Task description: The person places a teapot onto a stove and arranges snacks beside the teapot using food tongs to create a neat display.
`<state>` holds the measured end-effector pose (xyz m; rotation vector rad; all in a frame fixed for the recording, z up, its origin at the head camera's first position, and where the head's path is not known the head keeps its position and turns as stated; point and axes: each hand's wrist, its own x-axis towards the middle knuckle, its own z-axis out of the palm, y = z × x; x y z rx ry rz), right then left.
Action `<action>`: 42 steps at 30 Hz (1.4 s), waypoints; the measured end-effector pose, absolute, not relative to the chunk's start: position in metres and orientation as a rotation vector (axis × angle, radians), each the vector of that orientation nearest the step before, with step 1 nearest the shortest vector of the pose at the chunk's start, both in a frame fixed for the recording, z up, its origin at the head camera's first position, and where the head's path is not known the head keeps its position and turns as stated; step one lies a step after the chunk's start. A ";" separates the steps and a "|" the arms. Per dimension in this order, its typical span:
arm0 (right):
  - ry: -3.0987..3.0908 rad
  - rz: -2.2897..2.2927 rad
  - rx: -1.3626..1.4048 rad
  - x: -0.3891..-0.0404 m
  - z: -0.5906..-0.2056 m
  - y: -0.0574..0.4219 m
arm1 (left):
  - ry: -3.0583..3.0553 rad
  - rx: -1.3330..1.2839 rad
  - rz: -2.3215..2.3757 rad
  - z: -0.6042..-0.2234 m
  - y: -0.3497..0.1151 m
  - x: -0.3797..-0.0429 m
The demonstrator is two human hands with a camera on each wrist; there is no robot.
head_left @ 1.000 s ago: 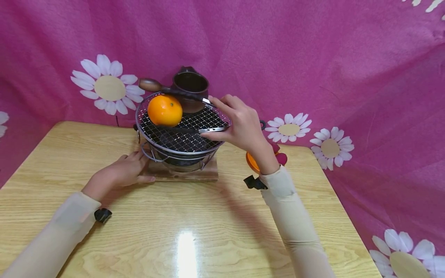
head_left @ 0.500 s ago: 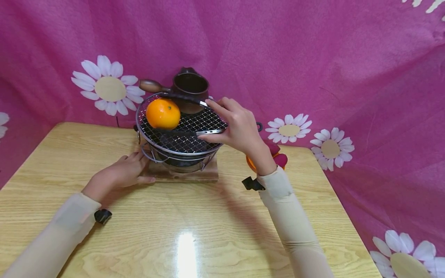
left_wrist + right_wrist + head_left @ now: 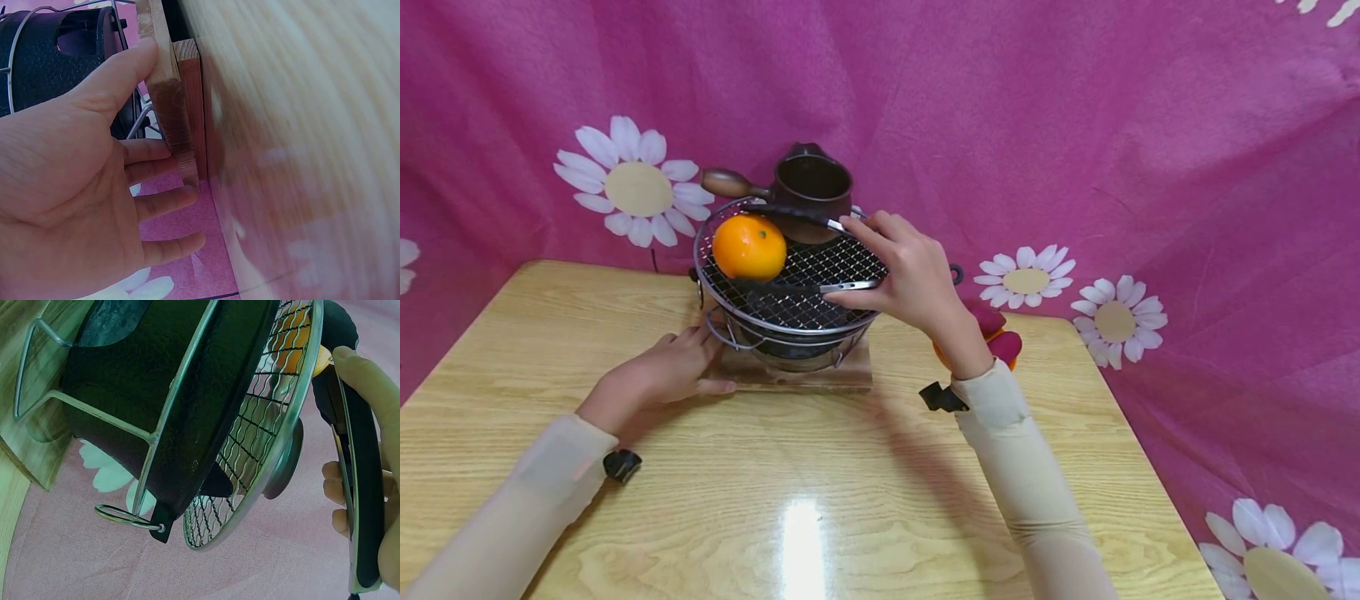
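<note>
My right hand (image 3: 917, 271) holds black-and-silver tongs (image 3: 850, 286), the thumb on the near arm and the fingers on the far one. The tong arms stand apart, one on each side of an orange (image 3: 749, 242) at the left of the round wire grill mesh (image 3: 797, 312). In the right wrist view, the black tong handle (image 3: 362, 487) lies along the hand. Down at the left, my left hand (image 3: 666, 367) rests against the corner of the wooden board (image 3: 805, 382) under the black stove (image 3: 44, 69), its thumb along the front edge and fingers extended.
A dark brown pot (image 3: 812, 192) with a side handle stands at the back of the mesh. Behind my right forearm, an orange bowl (image 3: 1013, 363) holds purple-red pieces (image 3: 1004, 346). A pink curtain (image 3: 1075, 125) with daisies hangs behind the wooden table (image 3: 722, 500).
My right hand, the tongs and the orange have shifted slightly left and downward, with the orange now lower over the mesh. My left hand has stayed at the board.
</note>
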<state>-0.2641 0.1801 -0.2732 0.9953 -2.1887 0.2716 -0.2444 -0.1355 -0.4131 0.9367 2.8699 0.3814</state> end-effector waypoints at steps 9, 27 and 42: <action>-2.183 0.246 0.995 -0.265 -0.275 0.179 | 2.863 0.929 0.372 -0.412 -0.135 -0.243; -2.196 0.225 0.988 -0.262 -0.274 0.178 | 2.848 0.901 0.413 -0.411 -0.135 -0.243; -2.233 0.238 0.978 -0.263 -0.275 0.178 | 2.852 0.905 0.422 -0.407 -0.135 -0.241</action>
